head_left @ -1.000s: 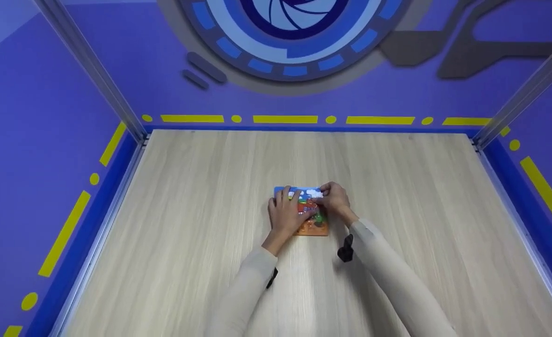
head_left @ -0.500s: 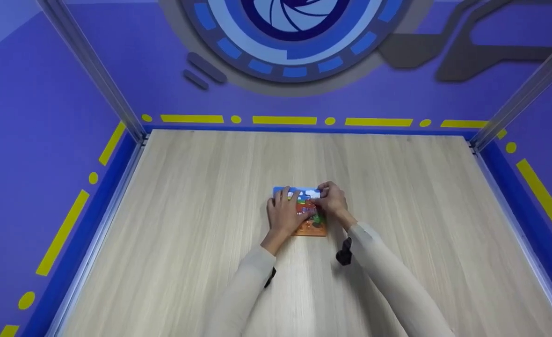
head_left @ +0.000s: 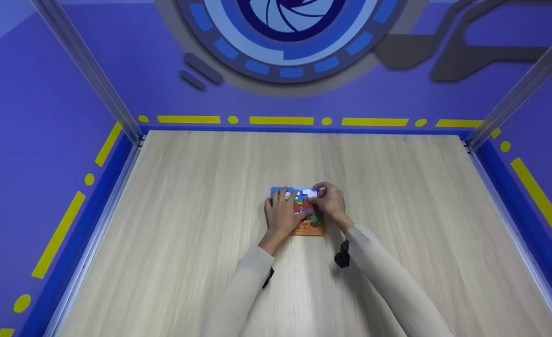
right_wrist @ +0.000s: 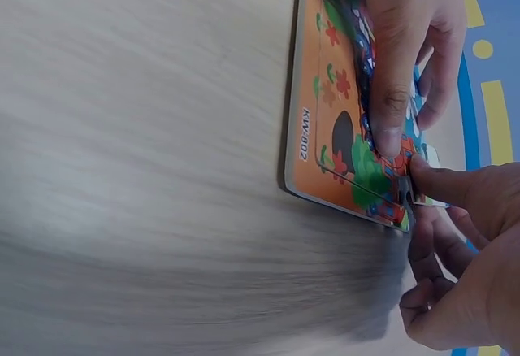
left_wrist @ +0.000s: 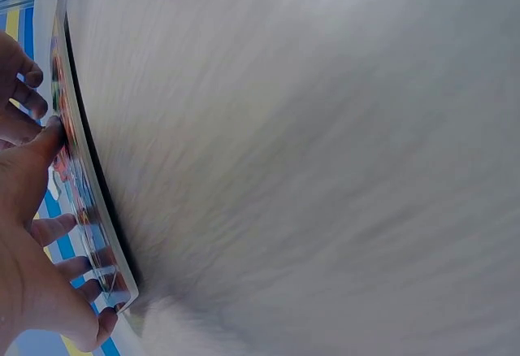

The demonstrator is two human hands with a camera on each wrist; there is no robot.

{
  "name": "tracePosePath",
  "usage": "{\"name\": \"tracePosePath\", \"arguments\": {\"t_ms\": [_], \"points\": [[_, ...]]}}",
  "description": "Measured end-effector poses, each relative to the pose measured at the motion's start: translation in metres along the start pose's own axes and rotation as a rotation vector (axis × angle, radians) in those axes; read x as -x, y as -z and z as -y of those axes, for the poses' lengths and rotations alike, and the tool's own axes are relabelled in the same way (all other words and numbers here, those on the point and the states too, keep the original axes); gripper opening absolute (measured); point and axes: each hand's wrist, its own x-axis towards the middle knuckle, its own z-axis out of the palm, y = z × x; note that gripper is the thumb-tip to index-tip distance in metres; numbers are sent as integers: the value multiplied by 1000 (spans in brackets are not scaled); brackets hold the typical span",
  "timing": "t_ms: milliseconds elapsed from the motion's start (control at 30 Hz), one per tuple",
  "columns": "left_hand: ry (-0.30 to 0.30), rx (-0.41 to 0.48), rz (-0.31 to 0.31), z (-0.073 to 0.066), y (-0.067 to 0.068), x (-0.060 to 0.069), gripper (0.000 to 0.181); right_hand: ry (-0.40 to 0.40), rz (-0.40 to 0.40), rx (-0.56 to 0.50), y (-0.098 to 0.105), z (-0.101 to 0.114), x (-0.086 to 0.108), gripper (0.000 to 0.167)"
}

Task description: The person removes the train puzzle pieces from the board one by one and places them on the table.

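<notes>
As the head view has it, a puzzle board [head_left: 309,229] lies flat near the middle of the wood-look table [head_left: 201,201], blue strip facing the far wall [head_left: 257,105], orange strip facing the person, sides roughly square with the table. Which side is longer can't be told from here. Glossy, bright: white clouds, red and green around the centre. Left hand [head_left: 283,216] rests on its left part, fingers spread toward the blue, thumb angled across the middle. Right hand [head_left: 330,202] is at the right edge, pinching.

Left wrist view: board at far left, seen at a low slant, pale rim running top to bottom, leaning slightly; left fingers spaced along its face.

Right wrist view: orange strip with red flowers, dark oval, "KW-802" print [right_wrist: 305,135], rounded corner; left thumb presses on a red part. Right thumb and finger pinch the board's edge just beside; whether they hold a separate piece of it, can't tell.
</notes>
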Motion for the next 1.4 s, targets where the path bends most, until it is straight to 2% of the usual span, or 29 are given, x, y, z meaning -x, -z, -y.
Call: {"name": "tracePosePath", "arguments": {"t_ms": [167,367,500,767,933,1167,1400], "points": [[-5,-19,-11,1,-1,0,79,1,-7,7,0,-3,1,33],[10,3,18,0,2,-1,80,-4,-2,-96,5,-4,0,33],[20,15,48,-1,6,-1,80,1,-2,-136,11,-4,-1,34],[10,14,45,0,5,-1,80,6,-13,-141,29,-12,-3,35],[-5,7,48,-2,4,-1,79,25,-5,-138,49,-28,-2,35],[-16,39,29,-4,5,0,77,68,-40,-87,89,-53,-1,36],[-6,29,47,-1,7,0,78,60,-60,-45,123,-72,2,38]]}}
